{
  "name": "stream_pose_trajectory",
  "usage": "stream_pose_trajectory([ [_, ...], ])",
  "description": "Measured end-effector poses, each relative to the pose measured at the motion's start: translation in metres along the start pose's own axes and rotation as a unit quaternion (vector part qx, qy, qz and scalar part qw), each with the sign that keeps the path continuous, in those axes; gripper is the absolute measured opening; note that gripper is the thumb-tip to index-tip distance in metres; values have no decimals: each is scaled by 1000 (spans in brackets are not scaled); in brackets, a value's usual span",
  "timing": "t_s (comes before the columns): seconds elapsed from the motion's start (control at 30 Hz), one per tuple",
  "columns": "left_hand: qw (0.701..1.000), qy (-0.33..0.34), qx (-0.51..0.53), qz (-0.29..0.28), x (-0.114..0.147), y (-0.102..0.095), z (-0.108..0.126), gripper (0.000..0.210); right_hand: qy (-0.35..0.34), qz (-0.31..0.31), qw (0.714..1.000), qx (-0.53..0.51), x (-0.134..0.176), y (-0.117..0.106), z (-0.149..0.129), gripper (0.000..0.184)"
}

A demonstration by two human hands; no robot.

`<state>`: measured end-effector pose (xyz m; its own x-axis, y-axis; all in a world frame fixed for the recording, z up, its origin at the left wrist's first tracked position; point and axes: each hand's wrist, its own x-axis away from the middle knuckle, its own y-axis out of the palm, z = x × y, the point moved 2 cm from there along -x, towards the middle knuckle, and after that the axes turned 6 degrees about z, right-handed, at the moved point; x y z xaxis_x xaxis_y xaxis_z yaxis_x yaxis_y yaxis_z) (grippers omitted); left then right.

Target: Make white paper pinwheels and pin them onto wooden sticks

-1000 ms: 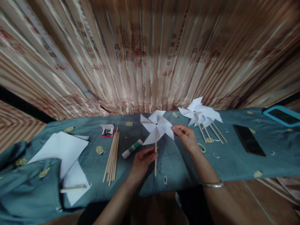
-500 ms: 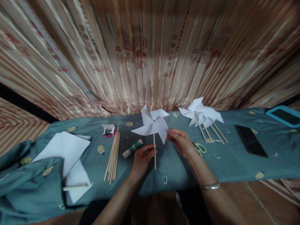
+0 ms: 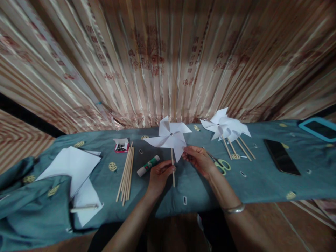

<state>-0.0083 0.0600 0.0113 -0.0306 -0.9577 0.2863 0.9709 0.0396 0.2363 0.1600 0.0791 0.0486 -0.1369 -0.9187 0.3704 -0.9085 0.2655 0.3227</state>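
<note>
A white paper pinwheel (image 3: 171, 138) on a thin wooden stick stands upright in front of me, a silver pin at its centre. My left hand (image 3: 160, 175) is closed around the stick below the blades. With pinched fingers my right hand (image 3: 198, 157) is at the edge of the lower right blade. Beside my left hand lies a green and white glue stick (image 3: 148, 166). Scissors with light green handles (image 3: 223, 166) lie just past my right hand, which partly covers them.
Wooden sticks (image 3: 127, 178) lie left of the glue stick, below a small red box of pins (image 3: 121, 145). White paper sheets (image 3: 76, 164) are at far left. Several pinwheels (image 3: 228, 126), a black phone (image 3: 281, 156) and a blue-framed device (image 3: 319, 127) lie right. A curtain (image 3: 162, 63) hangs behind.
The pinwheel's blades have turned slightly clockwise. My right hand has shifted a little left and down along with the blade, showing more of the scissors. My left hand keeps its hold on the stick.
</note>
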Motion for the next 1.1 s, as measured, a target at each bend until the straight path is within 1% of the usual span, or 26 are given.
stream_pose_trajectory([
  [0.23,1000,-1,0,2,1,1,-1,29,21,-10,1000,8,2,3,2,36],
  [0.33,1000,-1,5,-10,1,2,-2,30,24,-18,999,27,3,6,4,38],
  [0.5,999,16,5,-34,1,3,-1,28,9,-44,996,73,5,13,9,38],
  [0.57,1000,14,-2,-28,2,3,0,29,-2,-58,993,100,6,13,7,38],
  [0.63,1000,7,-7,-13,2,1,2,30,-16,-61,990,125,6,6,-1,39],
  [0.7,1000,-2,-8,-3,2,0,4,32,-42,-34,990,133,4,-8,-12,41],
  [0.77,1000,-8,-8,-7,3,0,5,34,-100,40,988,112,0,-25,-25,40],
  [0.83,1000,-11,-16,-22,5,0,5,33,-162,128,975,80,-4,-40,-34,37],
  [0.9,999,-15,-30,-38,7,2,4,33,-191,173,965,56,-8,-48,-37,37],
  [0.93,998,-17,-37,-44,8,2,3,32,-194,176,964,53,-9,-49,-36,37],
  [1.1,998,-20,-41,-51,7,4,2,31,-178,134,972,78,-12,-41,-31,35],
])
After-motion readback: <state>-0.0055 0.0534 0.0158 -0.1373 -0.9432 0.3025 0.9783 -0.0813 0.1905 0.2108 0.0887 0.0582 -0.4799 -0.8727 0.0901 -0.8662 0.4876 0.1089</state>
